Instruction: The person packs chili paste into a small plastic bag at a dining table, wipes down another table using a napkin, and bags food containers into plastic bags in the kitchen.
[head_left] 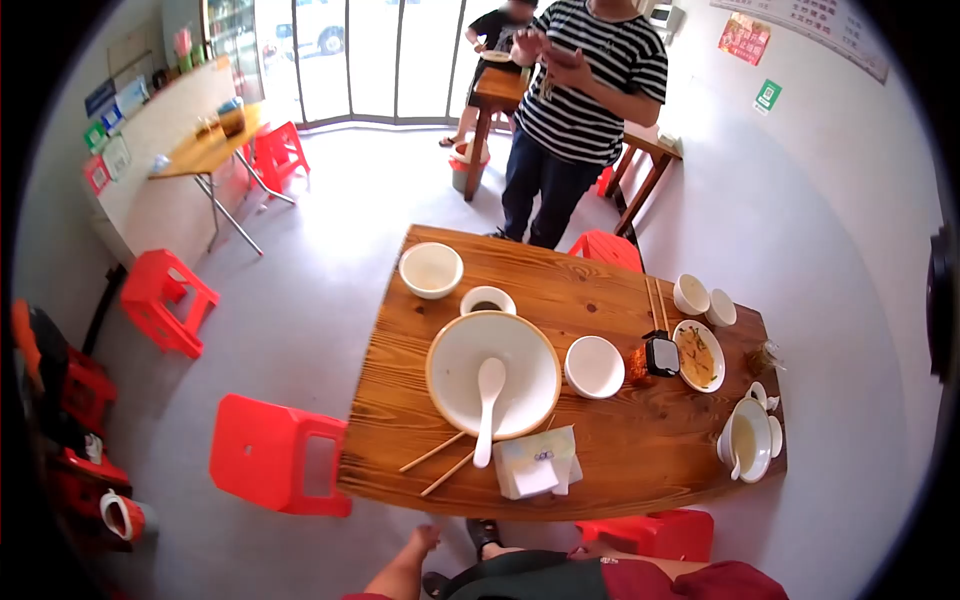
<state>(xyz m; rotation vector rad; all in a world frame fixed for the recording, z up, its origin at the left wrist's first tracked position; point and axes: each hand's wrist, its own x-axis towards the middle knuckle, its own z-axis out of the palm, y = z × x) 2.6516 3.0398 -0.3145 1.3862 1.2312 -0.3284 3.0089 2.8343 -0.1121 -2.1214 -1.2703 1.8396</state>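
Note:
My left hand [428, 538] hangs below the table's near edge, away from the dishes. It is small in view, and how its fingers lie is unclear. My right forearm [650, 568] lies low across my lap, with its hand hard to make out near a red stool [690, 535]. Nearest on the wooden table [400, 400] are a large white bowl [450, 375] with a white spoon [487, 410] in it, a pair of chopsticks [445, 475] and a tissue pack [520, 465]. Neither hand touches these.
Small bowls [431, 270], a red chili jar [640, 366], a plate of food remains [698, 356] and a soup bowl [745, 440] stand on the table. A person in a striped shirt [590, 90] holds a phone beyond it. Red stools [260, 450] surround the table.

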